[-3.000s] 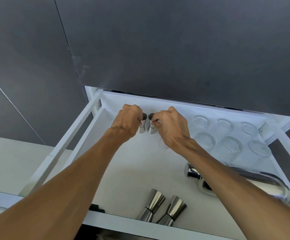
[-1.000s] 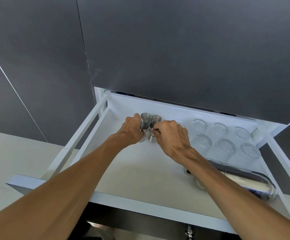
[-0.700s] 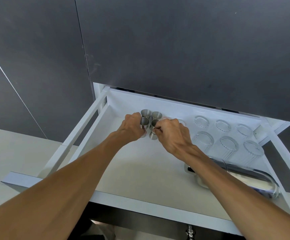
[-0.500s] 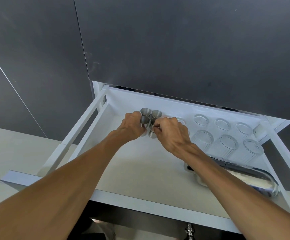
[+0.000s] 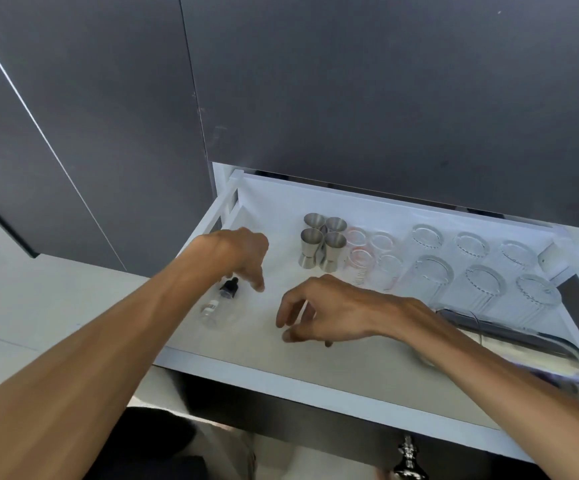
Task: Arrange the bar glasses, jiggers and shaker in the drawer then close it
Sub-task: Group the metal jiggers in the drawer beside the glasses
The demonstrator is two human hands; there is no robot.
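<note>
Both hands, left hand (image 5: 243,252) and right hand (image 5: 319,308), hang loose, gripping nothing. The shaker (image 5: 520,344) lying on its side looks slick and roll-prone; I'd grab it mid-body.

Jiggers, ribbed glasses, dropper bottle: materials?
Jiggers: metal, likely brushed stainless steel; satin grey sheen. Ribbed glasses: clear glass by the look, scalloped rims, see-through walls; clear plastic not excluded. Dropper bottle: clear body, glass or plastic, black cap.

In the drawer (image 5: 315,386), jiggers (image 5: 323,245) stand left of the glasses (image 5: 454,268); the shaker (image 5: 523,344) lies before them.
</note>
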